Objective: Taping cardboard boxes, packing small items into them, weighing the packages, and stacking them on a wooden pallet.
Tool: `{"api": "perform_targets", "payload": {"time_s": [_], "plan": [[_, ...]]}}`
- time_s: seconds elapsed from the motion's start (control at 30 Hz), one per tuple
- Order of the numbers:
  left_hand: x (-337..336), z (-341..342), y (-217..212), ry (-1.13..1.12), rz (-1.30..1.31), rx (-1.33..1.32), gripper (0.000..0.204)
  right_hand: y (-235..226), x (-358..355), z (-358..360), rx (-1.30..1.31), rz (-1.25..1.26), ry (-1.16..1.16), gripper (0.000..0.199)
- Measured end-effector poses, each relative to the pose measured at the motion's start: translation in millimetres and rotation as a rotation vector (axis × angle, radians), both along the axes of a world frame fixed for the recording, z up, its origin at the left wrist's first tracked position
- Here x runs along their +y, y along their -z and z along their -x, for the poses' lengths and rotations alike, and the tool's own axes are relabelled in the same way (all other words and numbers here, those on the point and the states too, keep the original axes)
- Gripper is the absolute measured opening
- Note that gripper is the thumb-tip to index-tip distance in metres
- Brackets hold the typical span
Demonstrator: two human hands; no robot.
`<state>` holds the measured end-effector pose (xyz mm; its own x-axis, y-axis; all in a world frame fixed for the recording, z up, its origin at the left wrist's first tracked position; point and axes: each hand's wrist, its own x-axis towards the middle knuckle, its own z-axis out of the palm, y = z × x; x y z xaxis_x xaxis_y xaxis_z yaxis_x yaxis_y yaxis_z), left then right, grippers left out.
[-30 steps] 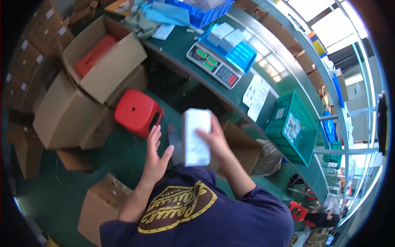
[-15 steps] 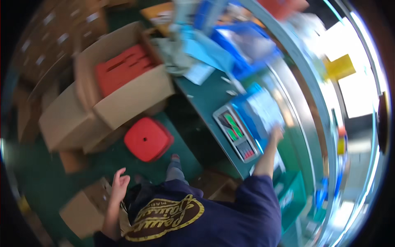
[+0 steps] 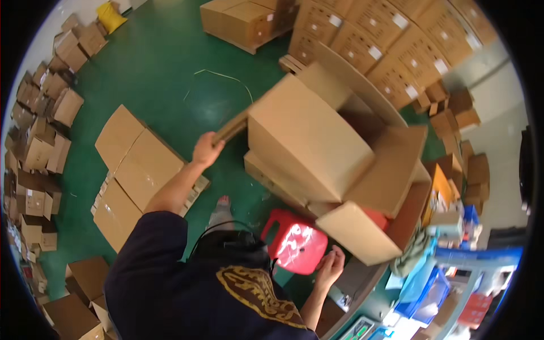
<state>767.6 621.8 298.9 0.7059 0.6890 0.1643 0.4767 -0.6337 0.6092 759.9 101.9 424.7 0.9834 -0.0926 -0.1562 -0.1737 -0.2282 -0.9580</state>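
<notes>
My left hand (image 3: pixel 207 150) grips the edge of a brown flap (image 3: pixel 233 126) on the left side of a large open cardboard box (image 3: pixel 306 136). The box's other flaps stand outward, and a bit of something red (image 3: pixel 377 218) shows inside. Close to the right edge of a red plastic stool (image 3: pixel 297 247), my right hand (image 3: pixel 330 267) is held up with its fingers loosely bent. Nothing can be seen in that hand.
A flattened carton (image 3: pixel 141 164) lies on the green floor to the left. Stacked closed cartons (image 3: pixel 391 51) rise at the back right. Blue bins (image 3: pixel 425 297) and a scale (image 3: pixel 358 328) are on the bench at the lower right. Several small boxes (image 3: pixel 42 141) line the far left.
The view has swung left, away from the bench. My right hand has left the papers and blue item at the scale. My left hand, free before, now holds the box flap.
</notes>
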Motion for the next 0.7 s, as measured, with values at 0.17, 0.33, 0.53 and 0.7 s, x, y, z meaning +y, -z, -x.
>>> {"api": "perform_targets", "payload": {"time_s": [0.17, 0.33, 0.53, 0.7], "plan": [[83.3, -29.0, 100.4, 0.09, -0.382, 0.117, 0.068, 9.5, 178.0, -39.8, 0.132, 0.114, -0.686, 0.025], [116.3, -80.7, 99.4, 0.129, 0.596, 0.175, 0.068, -5.6, 227.1, -72.0, 0.318, 0.451, -0.806, 0.031], [143.0, -93.9, 124.3, 0.513, 0.172, 0.363, 0.052, -31.4, 307.8, -132.0, 0.23, 0.472, -0.809, 0.027], [165.5, -79.7, 151.1, 0.066, 0.039, 0.434, 0.029, -41.0, 392.1, -184.1, 0.116, 0.315, -0.962, 0.03]]}}
